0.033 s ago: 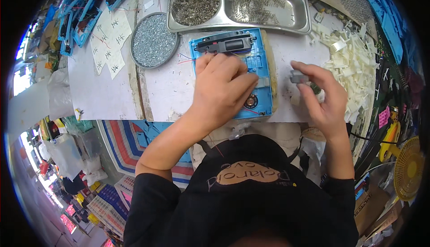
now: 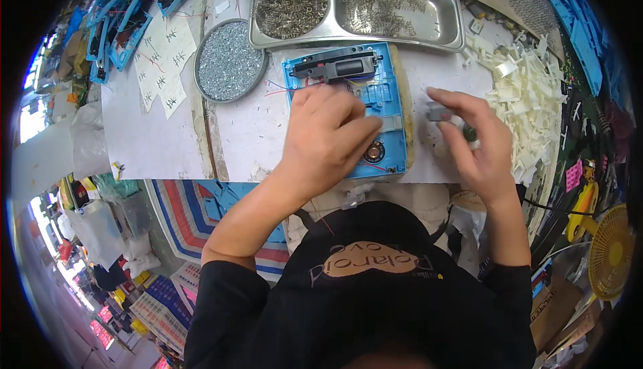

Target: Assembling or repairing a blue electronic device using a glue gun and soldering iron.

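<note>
A blue plastic casing (image 2: 396,124) lies on the table in front of me. A black-and-grey module (image 2: 348,68) sits along its far end and a small round speaker (image 2: 375,151) near its close end. My left hand (image 2: 325,131) is over the casing's left side, fingers curled and pressed together; whatever they pinch is hidden beneath them. Thin red and blue wires (image 2: 278,90) stick out to the left of that hand. Right of the casing and apart from it, my right hand (image 2: 483,138) pinches a small grey block (image 2: 439,112) between thumb and fingers, slightly blurred.
A round dish of small silvery screws (image 2: 231,61) stands left of the casing. Behind is a metal tray (image 2: 402,41) with springs and small metal parts. White plastic pieces (image 2: 529,94) are heaped at right. More blue casings (image 2: 124,34) pile at far left. A yellow fan (image 2: 611,252) stands lower right.
My right hand has shifted slightly left with the grey block. My left hand has moved a little left over the casing, its fingers still curled.
</note>
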{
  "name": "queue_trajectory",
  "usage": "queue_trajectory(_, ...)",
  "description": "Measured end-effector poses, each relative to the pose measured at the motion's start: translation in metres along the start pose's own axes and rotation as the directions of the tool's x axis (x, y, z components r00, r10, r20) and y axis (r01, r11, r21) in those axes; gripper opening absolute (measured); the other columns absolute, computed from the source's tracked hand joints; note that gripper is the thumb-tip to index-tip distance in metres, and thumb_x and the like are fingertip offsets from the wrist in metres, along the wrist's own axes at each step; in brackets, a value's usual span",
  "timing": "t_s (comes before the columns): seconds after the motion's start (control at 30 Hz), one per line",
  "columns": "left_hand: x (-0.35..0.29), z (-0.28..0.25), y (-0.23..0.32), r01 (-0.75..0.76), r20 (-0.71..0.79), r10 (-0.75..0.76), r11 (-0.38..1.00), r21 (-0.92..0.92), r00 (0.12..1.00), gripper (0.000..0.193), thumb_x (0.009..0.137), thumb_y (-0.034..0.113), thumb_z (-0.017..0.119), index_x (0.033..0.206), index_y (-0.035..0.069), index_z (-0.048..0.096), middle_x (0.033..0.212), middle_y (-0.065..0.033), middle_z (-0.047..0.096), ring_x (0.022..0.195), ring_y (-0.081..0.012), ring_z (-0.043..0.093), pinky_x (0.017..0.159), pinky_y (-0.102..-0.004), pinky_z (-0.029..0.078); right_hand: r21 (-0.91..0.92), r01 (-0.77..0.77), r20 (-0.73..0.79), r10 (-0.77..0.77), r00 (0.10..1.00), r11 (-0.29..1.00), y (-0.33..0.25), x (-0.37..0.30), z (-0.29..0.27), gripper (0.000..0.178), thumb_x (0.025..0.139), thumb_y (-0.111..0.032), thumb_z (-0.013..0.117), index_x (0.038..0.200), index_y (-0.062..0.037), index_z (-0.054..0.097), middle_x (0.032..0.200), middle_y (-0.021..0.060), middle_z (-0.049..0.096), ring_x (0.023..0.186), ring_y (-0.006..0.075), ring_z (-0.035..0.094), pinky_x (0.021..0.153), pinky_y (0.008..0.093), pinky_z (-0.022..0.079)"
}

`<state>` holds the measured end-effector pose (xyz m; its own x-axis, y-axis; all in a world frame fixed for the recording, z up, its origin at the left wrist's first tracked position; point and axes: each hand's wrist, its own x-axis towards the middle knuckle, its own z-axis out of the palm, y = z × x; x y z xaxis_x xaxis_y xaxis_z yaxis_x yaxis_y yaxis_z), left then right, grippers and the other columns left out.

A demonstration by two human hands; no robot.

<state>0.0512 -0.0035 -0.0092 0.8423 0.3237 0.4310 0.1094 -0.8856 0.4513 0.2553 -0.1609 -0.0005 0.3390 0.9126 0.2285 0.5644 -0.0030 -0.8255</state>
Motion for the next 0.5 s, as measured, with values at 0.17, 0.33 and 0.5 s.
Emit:
queue_trajectory(0.17, -0.027, -0.012, 0.004, 0.087, 0.003, -0.087, 0.996, 0.016, 0.996, 0.027, 0.070, 0.010, 0.081, 0.097, 0.013, 0.078, 0.084, 0.0011, 0.057, 0.079, -0.0193, 0.056, 0.077, -0.0368, 0.040, -0.217, 0.277, 0.153, -0.247, 0.957, 0.936, -0.003, 0.043, 0.021, 0.027, 0.079, -0.007, 0.076, 0.105, -0.0043, 0.067, 0.137, 0.0146, 0.061, 0.128, 0.0401, 0.051, 0.105, 0.0464, 0.045)
queue_trajectory(0.33, -0.033, -0.007, 0.006, 0.137, -0.006, -0.138, 0.989, -0.052, 0.990, 0.027, 0.073, 0.009, 0.081, 0.099, 0.012, 0.077, 0.084, -0.0004, 0.058, 0.080, -0.0205, 0.057, 0.075, -0.0370, 0.040, -0.300, 0.289, 0.192, -0.240, 0.952, 0.909, 0.001, 0.056, 0.034, 0.024, 0.078, -0.011, 0.078, 0.100, -0.0071, 0.068, 0.145, 0.0132, 0.055, 0.135, 0.0426, 0.040, 0.111, 0.0478, 0.039)
queue_trajectory(0.5, -0.031, -0.033, -0.004, 0.198, -0.001, -0.200, 0.970, -0.139, 0.980, 0.034, 0.072, 0.006, 0.081, 0.104, 0.009, 0.074, 0.094, -0.0052, 0.063, 0.087, -0.0253, 0.060, 0.079, -0.0366, 0.045, -0.348, 0.253, 0.235, -0.178, 0.956, 0.903, -0.005, 0.061, 0.032, 0.022, 0.077, -0.013, 0.079, 0.096, -0.0072, 0.070, 0.146, 0.0118, 0.054, 0.135, 0.0418, 0.040, 0.112, 0.0479, 0.038)
